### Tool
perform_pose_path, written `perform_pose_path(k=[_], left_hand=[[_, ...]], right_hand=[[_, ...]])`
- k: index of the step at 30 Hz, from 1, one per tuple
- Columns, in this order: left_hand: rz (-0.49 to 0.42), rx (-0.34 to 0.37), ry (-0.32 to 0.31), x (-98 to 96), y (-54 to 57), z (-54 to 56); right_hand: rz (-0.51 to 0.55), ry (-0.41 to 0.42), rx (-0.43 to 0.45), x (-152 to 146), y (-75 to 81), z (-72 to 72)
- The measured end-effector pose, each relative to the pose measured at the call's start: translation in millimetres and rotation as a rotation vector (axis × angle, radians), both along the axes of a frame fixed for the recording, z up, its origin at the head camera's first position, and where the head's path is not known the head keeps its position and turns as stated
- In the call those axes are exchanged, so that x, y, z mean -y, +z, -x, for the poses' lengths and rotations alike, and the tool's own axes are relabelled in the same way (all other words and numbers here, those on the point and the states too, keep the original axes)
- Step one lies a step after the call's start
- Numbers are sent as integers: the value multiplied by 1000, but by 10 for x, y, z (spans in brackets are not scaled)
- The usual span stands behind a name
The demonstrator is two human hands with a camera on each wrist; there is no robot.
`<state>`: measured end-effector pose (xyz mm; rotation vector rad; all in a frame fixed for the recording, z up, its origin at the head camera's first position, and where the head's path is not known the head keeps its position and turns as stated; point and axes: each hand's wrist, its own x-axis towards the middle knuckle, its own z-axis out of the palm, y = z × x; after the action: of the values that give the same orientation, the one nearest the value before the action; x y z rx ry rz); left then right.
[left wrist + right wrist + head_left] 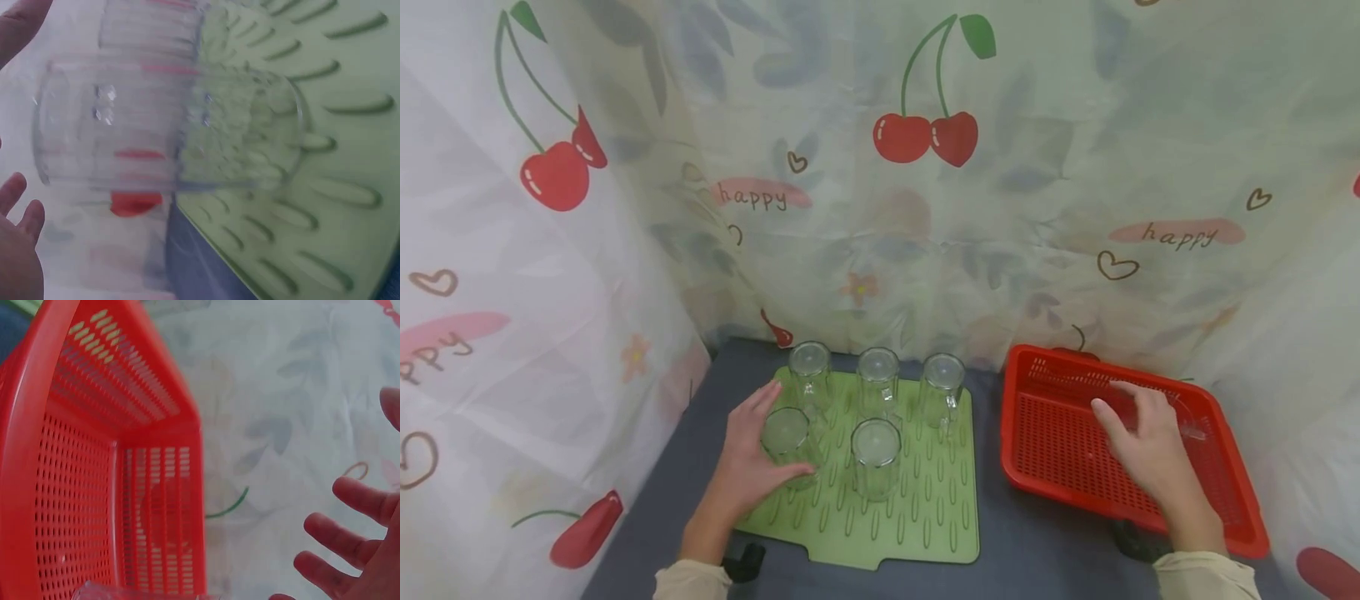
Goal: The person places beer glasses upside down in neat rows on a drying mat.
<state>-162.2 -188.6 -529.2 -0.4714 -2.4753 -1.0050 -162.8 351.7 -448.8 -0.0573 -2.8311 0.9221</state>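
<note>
Several clear glass mugs stand upside down on a green drying mat [925,525]. My left hand [748,462] is beside the front-left mug [788,437], thumb and fingers spread around it. In the left wrist view, a gap shows between the fingers [28,219] and that glass. My right hand [1150,442] is held over a red perforated basket [1052,483], fingers parted and holding nothing. Inside the basket's right side lies a clear glass [1191,429], partly hidden by the hand; its edge shows low in the right wrist view.
Another mug [876,458] stands at front centre, and three mugs, including the back-right one [942,392], line the mat's far side. A printed curtain [850,233] encloses the back and sides of the dark tabletop [1000,533].
</note>
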Motion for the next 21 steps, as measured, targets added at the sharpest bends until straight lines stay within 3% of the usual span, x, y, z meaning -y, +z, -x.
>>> perform_pose_path(k=[13,21], left_hand=[[-58,227,91,221,-314,-88],[-130,288,116,277,-553,-105]], right_hand=[[-101,-82,20,-288,-106,48],[-134,-115,14,-420,-172,95]])
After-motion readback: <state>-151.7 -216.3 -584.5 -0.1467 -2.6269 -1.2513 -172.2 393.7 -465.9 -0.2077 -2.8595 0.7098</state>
